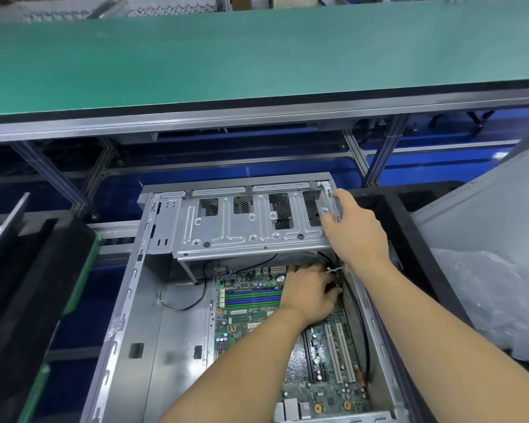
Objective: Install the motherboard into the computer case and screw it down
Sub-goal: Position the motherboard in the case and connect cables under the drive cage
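Observation:
An open grey computer case (153, 337) lies on its side in front of me. The green motherboard (251, 325) lies inside it on the right half, with blue and green memory slots and white expansion slots. My left hand (309, 293) reaches into the far right corner of the board, its fingers curled among black cables (356, 303); what it holds is hidden. My right hand (353, 230) grips the right end of the raised silver drive cage (245, 227) at the far end of the case.
A black foam cradle (409, 239) flanks the case on the right, another black fixture (28, 285) on the left. A green conveyor belt (257, 56) runs across the back. A grey case panel and plastic wrap (483, 285) lie at the right.

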Action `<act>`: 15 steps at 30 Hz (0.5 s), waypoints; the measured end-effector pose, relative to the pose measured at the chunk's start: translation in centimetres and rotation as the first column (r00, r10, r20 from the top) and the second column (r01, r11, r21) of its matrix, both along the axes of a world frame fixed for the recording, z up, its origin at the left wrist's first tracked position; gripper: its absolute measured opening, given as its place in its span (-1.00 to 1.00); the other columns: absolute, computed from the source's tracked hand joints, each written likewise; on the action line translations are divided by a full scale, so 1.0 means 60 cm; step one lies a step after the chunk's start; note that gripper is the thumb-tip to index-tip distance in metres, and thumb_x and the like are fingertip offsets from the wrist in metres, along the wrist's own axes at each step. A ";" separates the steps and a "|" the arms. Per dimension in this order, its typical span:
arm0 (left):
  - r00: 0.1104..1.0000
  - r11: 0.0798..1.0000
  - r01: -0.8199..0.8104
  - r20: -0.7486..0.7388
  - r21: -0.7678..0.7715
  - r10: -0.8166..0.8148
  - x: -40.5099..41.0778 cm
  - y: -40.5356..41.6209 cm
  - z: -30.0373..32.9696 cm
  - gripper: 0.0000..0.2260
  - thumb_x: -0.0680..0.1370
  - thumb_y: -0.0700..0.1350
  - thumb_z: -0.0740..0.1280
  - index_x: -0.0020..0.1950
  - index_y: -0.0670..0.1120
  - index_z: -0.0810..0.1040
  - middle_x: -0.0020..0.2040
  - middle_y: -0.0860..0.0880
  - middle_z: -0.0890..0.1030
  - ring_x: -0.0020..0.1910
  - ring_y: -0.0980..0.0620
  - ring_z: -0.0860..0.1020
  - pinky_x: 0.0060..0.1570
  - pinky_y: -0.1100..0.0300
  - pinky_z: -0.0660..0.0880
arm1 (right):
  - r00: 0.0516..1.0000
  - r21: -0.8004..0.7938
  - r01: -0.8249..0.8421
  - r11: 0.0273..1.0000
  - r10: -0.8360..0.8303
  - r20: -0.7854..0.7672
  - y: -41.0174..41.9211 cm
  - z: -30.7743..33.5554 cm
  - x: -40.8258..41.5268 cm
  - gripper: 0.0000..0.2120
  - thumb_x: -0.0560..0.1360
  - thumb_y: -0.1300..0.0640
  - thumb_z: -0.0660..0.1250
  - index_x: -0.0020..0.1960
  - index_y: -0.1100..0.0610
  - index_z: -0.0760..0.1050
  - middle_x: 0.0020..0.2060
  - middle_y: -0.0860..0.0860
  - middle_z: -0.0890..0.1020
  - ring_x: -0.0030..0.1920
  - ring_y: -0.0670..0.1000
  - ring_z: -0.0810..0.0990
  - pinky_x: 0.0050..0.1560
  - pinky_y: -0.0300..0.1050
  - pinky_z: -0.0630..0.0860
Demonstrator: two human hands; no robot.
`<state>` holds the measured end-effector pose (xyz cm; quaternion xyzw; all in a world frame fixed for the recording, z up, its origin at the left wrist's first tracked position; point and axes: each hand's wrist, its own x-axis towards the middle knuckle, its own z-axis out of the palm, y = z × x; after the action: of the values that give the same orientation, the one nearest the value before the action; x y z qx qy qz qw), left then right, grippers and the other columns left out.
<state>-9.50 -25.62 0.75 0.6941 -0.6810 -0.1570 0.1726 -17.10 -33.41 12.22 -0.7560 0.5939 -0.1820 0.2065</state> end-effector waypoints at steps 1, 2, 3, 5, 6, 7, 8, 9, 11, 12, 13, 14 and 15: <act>1.000 1.000 0.002 0.000 0.001 -0.002 0.000 0.000 0.000 -0.74 0.55 0.11 0.29 0.10 0.02 0.67 0.05 -0.05 0.58 0.15 -0.18 0.51 0.21 -0.05 0.30 | 1.000 0.000 0.000 1.000 0.000 -0.002 0.000 0.000 0.000 -0.54 0.62 0.00 0.15 0.51 -0.07 0.22 -0.08 0.09 0.63 -0.19 0.14 0.61 -0.11 0.16 0.64; 1.000 1.000 0.003 -0.001 0.001 -0.003 0.000 0.000 0.000 -0.74 0.55 0.11 0.29 0.10 0.03 0.67 0.05 -0.05 0.58 0.15 -0.18 0.51 0.21 -0.05 0.30 | 1.000 -0.003 0.000 1.000 0.000 -0.003 0.000 0.000 0.000 -0.54 0.62 0.00 0.15 0.50 -0.07 0.22 -0.09 0.08 0.63 -0.20 0.13 0.61 -0.12 0.15 0.64; 1.000 1.000 0.003 -0.005 0.001 -0.003 0.001 0.000 -0.001 -0.73 0.55 0.11 0.29 0.10 0.03 0.67 0.04 -0.04 0.58 0.14 -0.17 0.51 0.21 -0.05 0.30 | 1.000 -0.006 0.000 1.000 0.000 -0.003 0.000 0.000 -0.001 -0.55 0.62 0.00 0.15 0.50 -0.07 0.23 -0.09 0.08 0.63 -0.21 0.12 0.61 -0.13 0.14 0.64; 1.000 1.000 0.003 -0.015 0.001 -0.003 0.001 0.001 -0.002 -0.74 0.54 0.12 0.29 0.09 0.04 0.67 0.02 -0.03 0.58 0.13 -0.17 0.51 0.21 -0.06 0.30 | 1.000 -0.009 0.001 1.000 -0.001 -0.001 0.001 0.000 0.000 -0.55 0.62 0.00 0.15 0.49 -0.07 0.23 -0.09 0.07 0.63 -0.22 0.11 0.60 -0.13 0.13 0.64; 1.000 1.000 0.005 -0.016 0.000 -0.005 0.001 0.001 -0.002 -0.74 0.54 0.13 0.29 0.08 0.04 0.67 0.02 -0.03 0.58 0.14 -0.17 0.51 0.22 -0.06 0.30 | 1.000 -0.010 0.001 1.000 -0.001 0.000 0.001 0.000 0.000 -0.55 0.62 0.00 0.15 0.50 -0.07 0.23 -0.08 0.07 0.63 -0.21 0.11 0.61 -0.13 0.13 0.64; 1.000 1.000 0.008 -0.014 0.000 -0.008 0.001 0.001 -0.003 -0.73 0.54 0.13 0.29 0.08 0.05 0.67 0.03 -0.03 0.58 0.14 -0.17 0.51 0.23 -0.07 0.30 | 1.000 -0.010 0.001 1.000 -0.001 0.001 0.001 0.000 0.000 -0.56 0.62 0.00 0.15 0.49 -0.07 0.23 -0.08 0.08 0.63 -0.21 0.11 0.61 -0.13 0.14 0.64; 1.000 1.000 0.009 -0.012 0.000 -0.009 0.001 0.001 -0.003 -0.73 0.54 0.13 0.29 0.09 0.05 0.67 0.03 -0.03 0.58 0.15 -0.17 0.51 0.23 -0.07 0.30 | 1.000 -0.012 0.000 1.000 0.000 0.003 0.001 0.000 0.000 -0.56 0.62 0.00 0.15 0.49 -0.07 0.23 -0.08 0.08 0.63 -0.20 0.12 0.61 -0.13 0.14 0.64; 1.000 1.000 0.009 -0.011 -0.001 -0.009 0.000 0.001 -0.003 -0.74 0.54 0.13 0.29 0.09 0.05 0.67 0.03 -0.03 0.58 0.14 -0.17 0.51 0.23 -0.07 0.30 | 1.000 -0.012 0.000 1.000 0.000 0.004 0.001 0.000 0.000 -0.56 0.62 0.00 0.15 0.49 -0.07 0.23 -0.08 0.08 0.63 -0.21 0.12 0.61 -0.13 0.14 0.64; 1.000 1.000 0.006 -0.015 -0.001 -0.006 0.000 0.001 -0.003 -0.74 0.54 0.12 0.30 0.09 0.05 0.67 0.03 -0.03 0.58 0.13 -0.18 0.51 0.22 -0.07 0.30 | 1.000 -0.010 -0.001 1.000 0.001 0.004 0.001 0.000 -0.001 -0.56 0.62 0.00 0.15 0.50 -0.07 0.23 -0.08 0.08 0.63 -0.20 0.11 0.61 -0.13 0.14 0.64; 1.000 1.000 0.004 -0.018 -0.002 -0.004 0.001 0.001 -0.003 -0.74 0.53 0.12 0.30 0.08 0.04 0.67 0.03 -0.04 0.58 0.13 -0.18 0.51 0.22 -0.08 0.30 | 1.000 -0.007 -0.001 1.000 0.001 0.004 0.001 0.000 -0.001 -0.55 0.62 0.00 0.15 0.50 -0.07 0.22 -0.07 0.08 0.63 -0.20 0.11 0.61 -0.13 0.14 0.64; 1.000 1.000 0.005 -0.022 -0.004 -0.005 0.001 0.001 -0.003 -0.74 0.52 0.11 0.30 0.06 0.03 0.67 0.03 -0.04 0.58 0.12 -0.18 0.51 0.21 -0.08 0.31 | 1.000 -0.005 -0.001 1.000 0.001 0.003 0.001 0.000 -0.001 -0.55 0.63 0.00 0.15 0.50 -0.07 0.22 -0.06 0.08 0.63 -0.19 0.11 0.61 -0.12 0.15 0.65; 1.000 1.000 0.008 -0.024 -0.005 -0.008 0.002 0.001 -0.003 -0.75 0.52 0.11 0.31 0.05 0.03 0.67 0.03 -0.05 0.58 0.12 -0.19 0.51 0.20 -0.08 0.31 | 1.000 -0.005 -0.001 1.000 0.001 0.003 0.001 0.000 -0.001 -0.55 0.63 0.00 0.15 0.51 -0.07 0.22 -0.06 0.08 0.63 -0.19 0.11 0.61 -0.12 0.15 0.65; 1.000 1.000 0.012 -0.024 -0.003 -0.012 0.002 0.001 -0.003 -0.75 0.52 0.11 0.31 0.05 0.03 0.67 0.03 -0.05 0.58 0.12 -0.19 0.51 0.20 -0.08 0.31 | 1.000 -0.006 -0.002 1.000 0.002 0.003 0.001 0.000 -0.001 -0.55 0.63 0.00 0.15 0.51 -0.07 0.22 -0.07 0.08 0.63 -0.20 0.11 0.61 -0.13 0.15 0.65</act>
<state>-9.37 -25.57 0.56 0.6879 -0.6833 -0.1652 0.1808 -17.16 -33.36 12.22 -0.7569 0.5924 -0.1846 0.2052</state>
